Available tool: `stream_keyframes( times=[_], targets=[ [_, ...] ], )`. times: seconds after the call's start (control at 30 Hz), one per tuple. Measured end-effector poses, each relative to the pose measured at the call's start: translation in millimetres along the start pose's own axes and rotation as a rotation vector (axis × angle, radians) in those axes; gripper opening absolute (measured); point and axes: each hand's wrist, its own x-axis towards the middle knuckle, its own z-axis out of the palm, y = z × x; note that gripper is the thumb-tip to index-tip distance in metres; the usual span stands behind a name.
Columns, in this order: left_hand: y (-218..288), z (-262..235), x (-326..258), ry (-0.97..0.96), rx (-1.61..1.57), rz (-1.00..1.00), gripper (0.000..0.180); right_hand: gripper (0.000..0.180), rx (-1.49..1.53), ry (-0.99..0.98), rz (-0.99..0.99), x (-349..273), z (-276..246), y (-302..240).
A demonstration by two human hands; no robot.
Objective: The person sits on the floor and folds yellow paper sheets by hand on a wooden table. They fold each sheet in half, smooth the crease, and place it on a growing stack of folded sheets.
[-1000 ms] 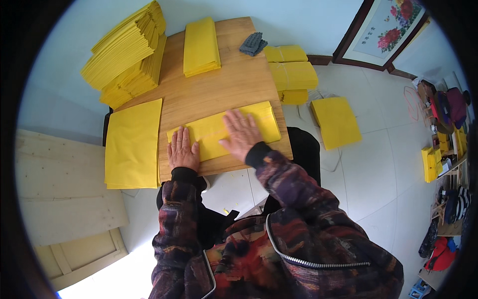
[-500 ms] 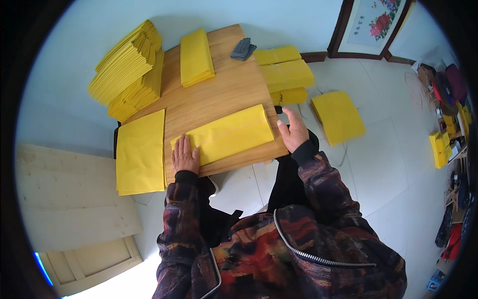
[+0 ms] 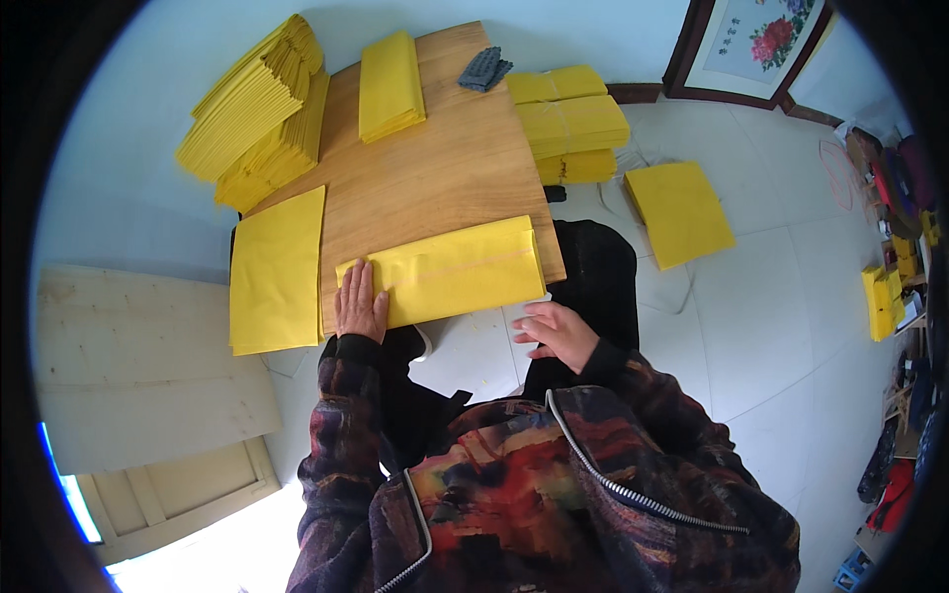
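A folded yellow sheet point(image 3: 455, 272), long and flat with a faint reddish line along it, lies across the near edge of the wooden table point(image 3: 445, 168). My left hand point(image 3: 362, 301) rests flat on its left end, fingers stretched out. My right hand point(image 3: 561, 334) is off the table, just below the sheet's right end, holding nothing; its fingers are apart and slightly bent. To the left, larger yellow sheets point(image 3: 277, 272) lie partly over the table's edge. Farther back are a narrow pile of folded yellow sheets point(image 3: 390, 87) and a grey cloth point(image 3: 484, 69).
Tall stacks of folded yellow sheets point(image 3: 259, 109) stand at the far left. Tied yellow bundles point(image 3: 571, 124) sit beyond the table's right side, and a flat yellow pile point(image 3: 679, 214) lies on the floor. A pale wooden board point(image 3: 148, 366) is at left; cluttered shelves point(image 3: 905, 296) line the right.
My right hand has come down and left from beside the table's right edge to below the sheet's end. The sheet has shifted slightly toward me, with my left hand still flat on it.
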Motion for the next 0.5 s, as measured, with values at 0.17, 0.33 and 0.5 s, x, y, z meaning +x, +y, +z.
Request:
stream_keyframes(
  times=[0.17, 0.33, 0.5],
  targets=[
    [21, -4, -3, -0.050, -0.010, -0.084, 0.059, 0.031, 0.423, -0.136, 0.139, 46, 23, 9],
    [41, 2, -19, -0.032, -0.021, -0.145, 0.061, 0.034, 0.503, 0.051, 0.070, 67, 49, 18],
    [51, -1, -24, -0.033, -0.050, -0.160, 0.064, 0.034, 0.484, 0.114, 0.082, 65, 49, 13]
  ],
)
